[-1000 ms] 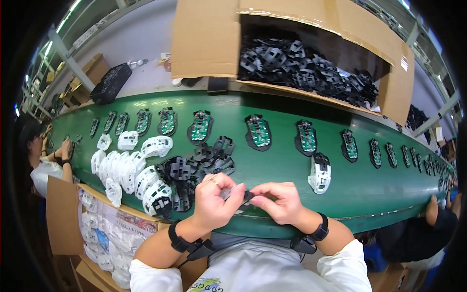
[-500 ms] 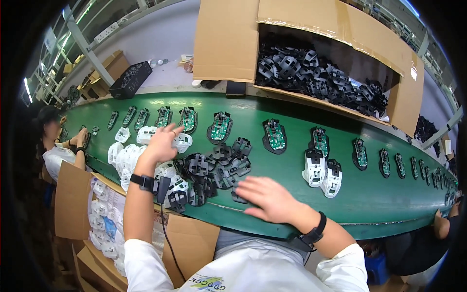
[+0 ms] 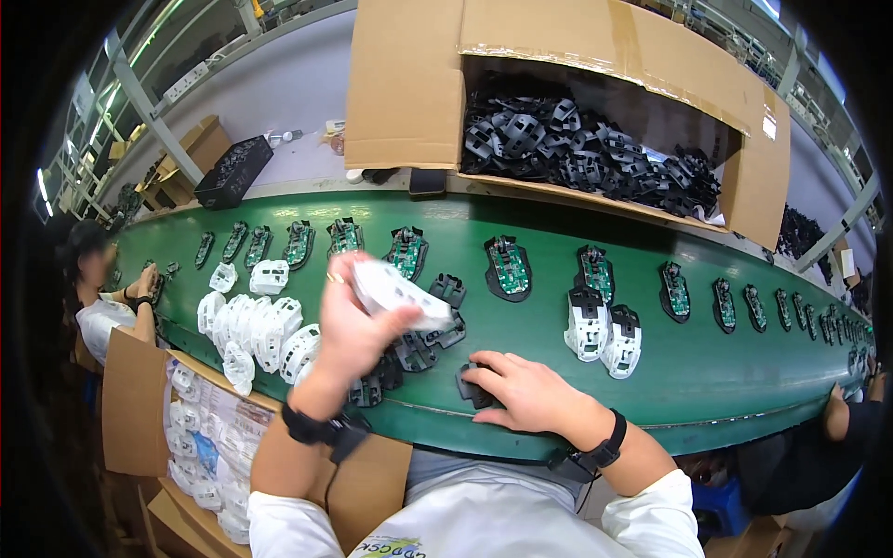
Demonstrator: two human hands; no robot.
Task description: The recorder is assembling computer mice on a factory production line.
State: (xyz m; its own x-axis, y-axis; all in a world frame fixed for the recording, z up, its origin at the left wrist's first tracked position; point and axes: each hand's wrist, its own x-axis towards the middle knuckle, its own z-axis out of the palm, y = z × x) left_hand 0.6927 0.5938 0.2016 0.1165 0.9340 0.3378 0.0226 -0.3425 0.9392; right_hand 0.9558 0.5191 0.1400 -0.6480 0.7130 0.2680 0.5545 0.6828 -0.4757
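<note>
From the camera on your head, you look down at a long green table point(image 3: 716, 381). Your left hand point(image 3: 355, 325) is up over the table, and its grip is closed around a white shell point(image 3: 402, 296). Your thumb is on the near side of the shell, and the shell tilts down to the right. The hand looks a bit blurry.

Your right hand point(image 3: 526, 395) is low, with its fingers on a small dark piece point(image 3: 473, 387) that lies on the table. Your fingers cover part of it, so you cannot tell if this grip is squeezing it or just touching it.

Between your hands and a little farther back is a heap of dark parts point(image 3: 416, 353), partly hidden by your left hand. To the left of that heap sits a pile of white shells point(image 3: 263, 330). Off to the right, two white shells with dark tops point(image 3: 621, 349) sit side by side.

Across the table runs a curvy row of green boards on dark bases point(image 3: 510, 270). Behind it is a big brown box point(image 3: 406, 93), open at the front, full of dark bits point(image 3: 577, 144). By your left arm, a lower box point(image 3: 133, 409) holds more white shells. Another person point(image 3: 104, 321) is at the far left.
</note>
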